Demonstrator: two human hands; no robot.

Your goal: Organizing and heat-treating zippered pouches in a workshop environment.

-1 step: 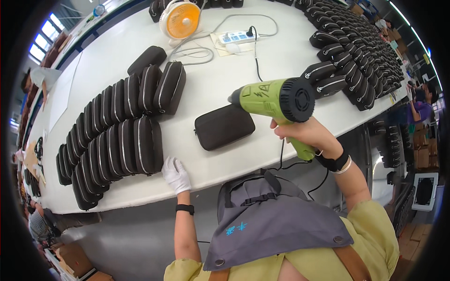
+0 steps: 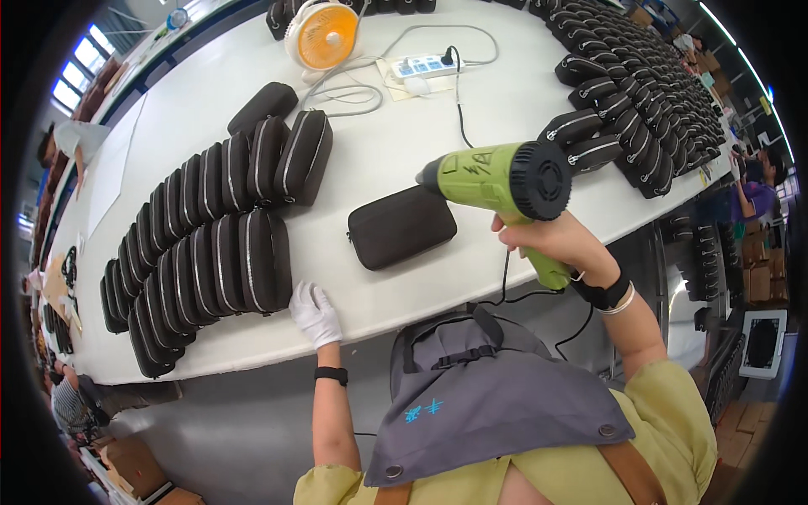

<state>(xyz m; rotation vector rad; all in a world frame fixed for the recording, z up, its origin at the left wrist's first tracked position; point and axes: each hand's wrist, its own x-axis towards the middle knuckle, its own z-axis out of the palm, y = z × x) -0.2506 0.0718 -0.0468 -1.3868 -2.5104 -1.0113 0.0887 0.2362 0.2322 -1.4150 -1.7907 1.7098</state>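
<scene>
My bare right hand (image 2: 551,240) is wrapped round the handle of a green heat gun (image 2: 480,178) with a black ribbed rear cap. Its nozzle points left, above the far right end of a black zippered case (image 2: 402,227) lying flat on the white table. I cannot tell whether the nozzle touches the case. My left hand (image 2: 316,316), in a white glove, rests at the table's near edge with its fingers stretched out. It holds nothing and lies beside the nearest of several black cases (image 2: 265,261) standing in two rows on the left.
An orange and white fan (image 2: 322,36) stands at the back near a white power strip (image 2: 423,66) and loose grey cable. Many more black cases (image 2: 623,126) are packed along the right. One case (image 2: 263,107) lies behind the left rows. Other people work at both sides.
The heat gun and my right hand have shifted slightly to the right. My left hand and the flat case have barely moved.
</scene>
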